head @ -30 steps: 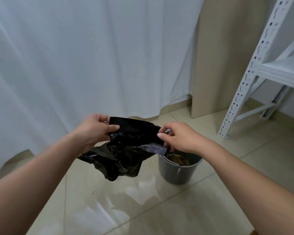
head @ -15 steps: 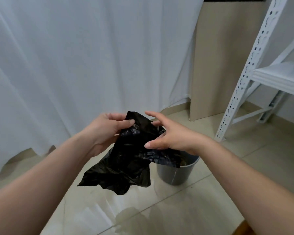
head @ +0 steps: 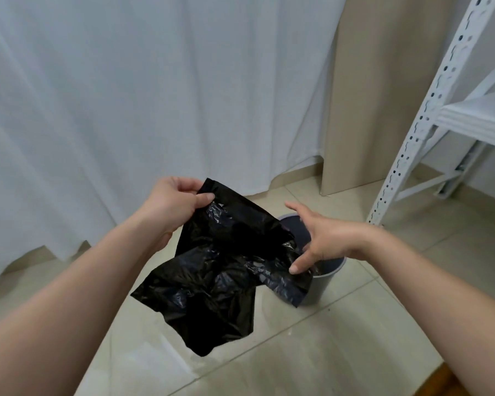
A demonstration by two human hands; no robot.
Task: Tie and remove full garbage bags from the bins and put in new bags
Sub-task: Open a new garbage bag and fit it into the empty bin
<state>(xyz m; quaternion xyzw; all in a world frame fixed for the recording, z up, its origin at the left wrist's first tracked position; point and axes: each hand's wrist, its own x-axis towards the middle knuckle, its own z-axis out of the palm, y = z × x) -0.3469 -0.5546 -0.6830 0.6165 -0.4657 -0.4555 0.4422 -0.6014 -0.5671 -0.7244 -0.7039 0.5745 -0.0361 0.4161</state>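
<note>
A crumpled black garbage bag (head: 217, 281) hangs in the air in front of me, partly unfolded. My left hand (head: 172, 207) pinches its top corner between thumb and fingers. My right hand (head: 320, 238) is spread with straight fingers at the bag's right side, thumb touching the plastic. Behind and below the bag stands a small grey bin (head: 323, 281) on the floor, mostly hidden by the bag and my right hand.
A white curtain (head: 155, 95) hangs behind down to the tiled floor (head: 326, 352). A beige panel (head: 369, 95) stands at the back right. A white metal shelf rack (head: 429, 110) stands at the right, close to the bin.
The bag has opened out and hangs lower. My right hand let go of its edge, opened and moved right and down over the bin. My left hand keeps its pinch.
</note>
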